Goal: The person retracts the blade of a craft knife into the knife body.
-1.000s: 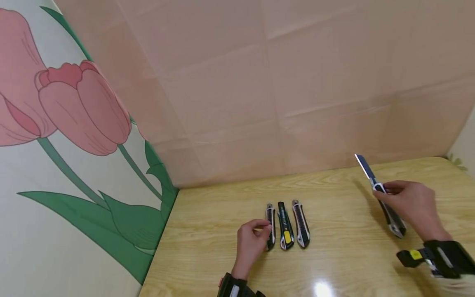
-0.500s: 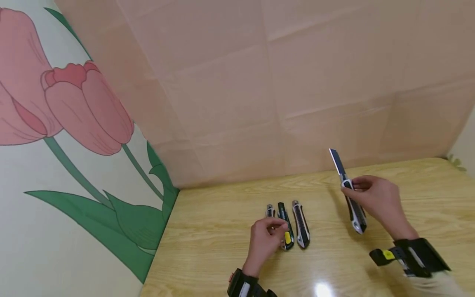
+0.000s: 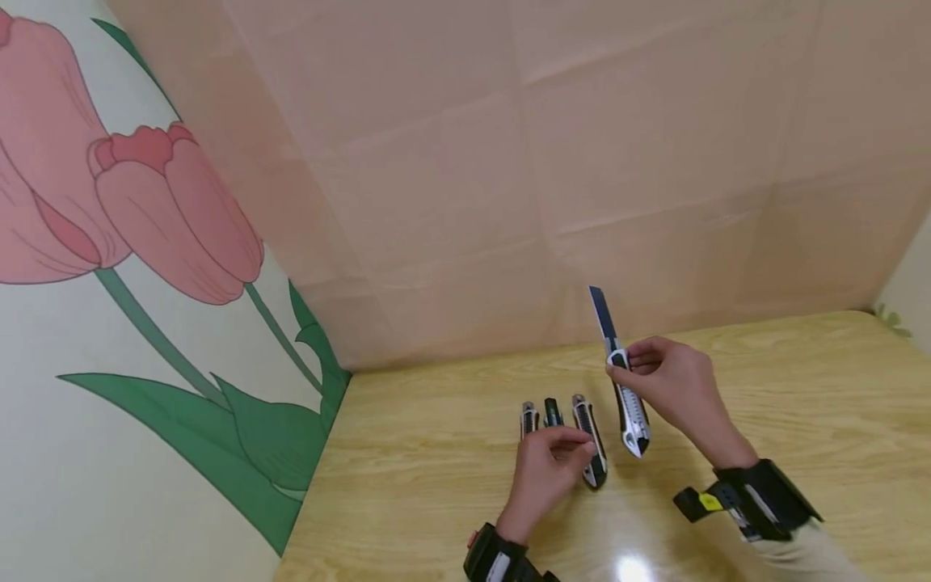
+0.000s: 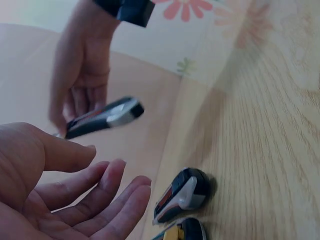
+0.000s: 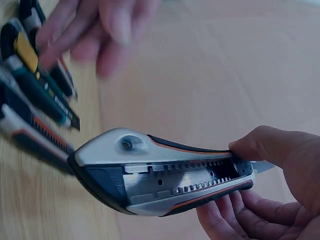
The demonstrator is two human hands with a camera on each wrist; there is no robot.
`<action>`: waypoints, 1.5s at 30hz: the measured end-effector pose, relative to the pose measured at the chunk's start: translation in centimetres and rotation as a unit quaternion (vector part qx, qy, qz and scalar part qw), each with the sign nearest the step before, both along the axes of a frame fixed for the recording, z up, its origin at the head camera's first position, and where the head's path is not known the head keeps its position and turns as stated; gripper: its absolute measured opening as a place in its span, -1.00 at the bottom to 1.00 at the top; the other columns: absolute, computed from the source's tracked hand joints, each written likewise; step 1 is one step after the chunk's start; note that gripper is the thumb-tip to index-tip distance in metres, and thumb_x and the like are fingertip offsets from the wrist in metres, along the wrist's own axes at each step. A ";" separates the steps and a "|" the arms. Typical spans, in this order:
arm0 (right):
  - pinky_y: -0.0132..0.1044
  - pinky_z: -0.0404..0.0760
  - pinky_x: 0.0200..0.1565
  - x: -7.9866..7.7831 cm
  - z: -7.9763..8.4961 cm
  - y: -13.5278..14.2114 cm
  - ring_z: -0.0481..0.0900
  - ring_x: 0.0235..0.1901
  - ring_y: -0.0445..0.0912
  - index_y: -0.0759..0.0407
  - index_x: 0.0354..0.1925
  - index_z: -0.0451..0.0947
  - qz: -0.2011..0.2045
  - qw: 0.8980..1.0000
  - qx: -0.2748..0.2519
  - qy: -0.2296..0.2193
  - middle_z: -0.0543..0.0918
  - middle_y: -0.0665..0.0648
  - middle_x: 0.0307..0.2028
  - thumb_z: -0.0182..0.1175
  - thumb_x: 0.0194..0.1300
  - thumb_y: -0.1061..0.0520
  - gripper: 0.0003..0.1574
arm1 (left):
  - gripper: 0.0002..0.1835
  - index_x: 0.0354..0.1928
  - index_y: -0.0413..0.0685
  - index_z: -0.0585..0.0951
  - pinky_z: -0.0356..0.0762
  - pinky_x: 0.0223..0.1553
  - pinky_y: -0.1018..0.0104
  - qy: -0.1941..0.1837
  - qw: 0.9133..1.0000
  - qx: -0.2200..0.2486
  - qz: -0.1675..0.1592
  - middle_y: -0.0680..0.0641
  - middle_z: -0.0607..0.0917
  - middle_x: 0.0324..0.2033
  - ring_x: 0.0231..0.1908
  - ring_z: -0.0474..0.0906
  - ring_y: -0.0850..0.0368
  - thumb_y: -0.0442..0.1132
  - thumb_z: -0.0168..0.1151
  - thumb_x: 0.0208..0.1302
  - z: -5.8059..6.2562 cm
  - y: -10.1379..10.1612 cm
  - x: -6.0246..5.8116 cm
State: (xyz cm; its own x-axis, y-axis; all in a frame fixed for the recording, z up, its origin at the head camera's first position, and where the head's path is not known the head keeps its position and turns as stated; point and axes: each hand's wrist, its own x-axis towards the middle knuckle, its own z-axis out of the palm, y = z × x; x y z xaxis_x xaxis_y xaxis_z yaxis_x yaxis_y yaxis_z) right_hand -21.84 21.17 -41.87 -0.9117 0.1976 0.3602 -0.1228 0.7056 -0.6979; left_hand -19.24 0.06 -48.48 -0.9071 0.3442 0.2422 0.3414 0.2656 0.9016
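Observation:
My right hand [image 3: 676,388] pinches a silver-and-black utility knife [image 3: 631,412] near its front end, held up over the table. Its blade [image 3: 602,314] is extended and points away from me. In the right wrist view the knife's ridged slider channel [image 5: 185,177] faces the camera, with orange trim along it. My left hand [image 3: 549,473] hovers over the lying knives, its fingers [image 4: 115,180] loosely bent and thumb apart, holding nothing. Beneath it lie a silver-and-black utility knife [image 3: 528,416], a dark green one [image 3: 553,412] with a yellow slider, and another silver-and-black one [image 3: 596,465], partly hidden.
The light wood table [image 3: 407,453] meets a pinkish-brown sheet [image 3: 436,202] at its back edge. A wall with painted tulips [image 3: 174,218] borders the left side. Both wrists wear black straps [image 3: 767,497].
The right hand has carried the extended utility knife leftward, bringing it beside the lying knives. The left hand has shifted right across the row, from the leftmost knife to the rightmost. The lying knives have stayed put.

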 end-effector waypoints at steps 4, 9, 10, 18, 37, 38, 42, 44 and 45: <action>-0.21 0.73 -0.54 -0.1 0.1 -1.2 0.71 -0.43 0.03 0.25 -0.21 0.61 0.013 1.000 -0.007 0.004 0.75 0.23 -0.38 0.45 0.03 -0.19 -0.42 | -0.81 -0.10 -0.09 0.71 0.74 -0.41 0.54 -0.011 1.000 0.014 -0.016 0.03 0.76 -0.30 -0.39 0.72 0.17 -0.20 0.31 0.30 0.1 0.6 0.1; -0.19 0.74 -0.50 0.0 0.5 -2.3 0.72 -0.43 0.00 0.21 -0.22 0.61 0.023 0.999 -0.021 0.012 0.75 0.19 -0.38 0.45 0.04 -0.18 -0.45 | -0.73 0.00 -0.19 0.66 0.81 -0.40 0.33 -0.057 0.996 0.061 -0.022 -0.03 0.74 -0.22 -0.37 0.75 0.07 -0.23 0.30 0.31 0.5 1.2 0.3; -0.20 0.75 -0.51 0.0 0.6 -2.5 0.72 -0.43 0.00 0.21 -0.22 0.61 0.025 0.999 -0.022 0.014 0.75 0.19 -0.38 0.44 0.04 -0.19 -0.45 | -0.73 -0.01 -0.21 0.66 0.82 -0.39 0.30 -0.062 0.995 0.069 -0.020 -0.05 0.74 -0.21 -0.37 0.75 0.07 -0.25 0.30 0.30 0.6 1.3 0.3; -0.25 0.74 -0.51 0.1 1.1 -3.1 0.71 -0.42 0.01 0.22 -0.21 0.59 0.026 0.999 -0.035 0.016 0.74 0.19 -0.36 0.43 0.07 -0.17 -0.47 | -0.81 -0.12 -0.31 0.67 0.81 -0.33 0.21 -0.118 0.980 0.162 0.007 -0.17 0.75 -0.26 -0.37 0.75 -0.05 -0.46 0.33 0.20 0.8 1.7 0.3; -0.39 0.77 -0.41 0.1 0.9 -2.7 0.71 -0.32 -0.02 0.34 -0.05 0.47 0.082 0.986 -0.141 -0.033 0.71 0.30 -0.22 0.26 0.25 -0.24 -0.32 | -0.82 -0.19 -0.36 0.70 0.76 -0.27 -0.05 -0.128 0.965 0.227 0.010 -0.29 0.74 -0.25 -0.33 0.70 -0.28 -0.53 0.35 0.14 1.1 1.4 0.0; -0.40 0.78 -0.41 0.2 0.8 -2.6 0.72 -0.31 -0.04 0.36 -0.04 0.46 0.088 0.984 -0.154 -0.037 0.70 0.31 -0.20 0.24 0.27 -0.23 -0.32 | -0.82 -0.19 -0.36 0.70 0.76 -0.27 -0.05 -0.127 0.966 0.227 0.010 -0.30 0.74 -0.25 -0.33 0.70 -0.27 -0.53 0.36 0.13 1.1 1.4 0.0; -0.35 0.82 -0.34 0.3 0.7 -2.5 0.70 -0.28 -0.04 0.39 0.04 0.49 0.100 0.976 -0.186 -0.051 0.67 0.36 -0.13 0.18 0.34 -0.21 -0.31 | -0.83 -0.20 -0.35 0.71 0.79 -0.30 0.06 -0.127 0.966 0.224 0.007 -0.29 0.74 -0.25 -0.34 0.70 -0.26 -0.52 0.36 0.13 1.0 1.4 0.0; -0.30 0.82 -0.30 0.3 0.5 -2.5 0.69 -0.25 -0.05 0.38 0.08 0.51 0.104 0.974 -0.192 -0.060 0.66 0.36 -0.08 0.15 0.36 -0.23 -0.29 | -0.83 -0.20 -0.34 0.71 0.80 -0.32 0.12 -0.130 0.966 0.224 0.009 -0.27 0.74 -0.26 -0.34 0.70 -0.26 -0.51 0.37 0.12 1.0 1.5 0.0; -0.29 0.82 -0.28 0.3 0.4 -2.4 0.69 -0.24 -0.05 0.38 0.10 0.52 0.107 0.972 -0.197 -0.064 0.66 0.36 -0.07 0.13 0.37 -0.23 -0.29 | -0.83 -0.21 -0.33 0.72 0.80 -0.32 0.13 -0.133 0.965 0.224 0.011 -0.27 0.74 -0.26 -0.33 0.70 -0.26 -0.52 0.37 0.12 1.0 1.5 0.0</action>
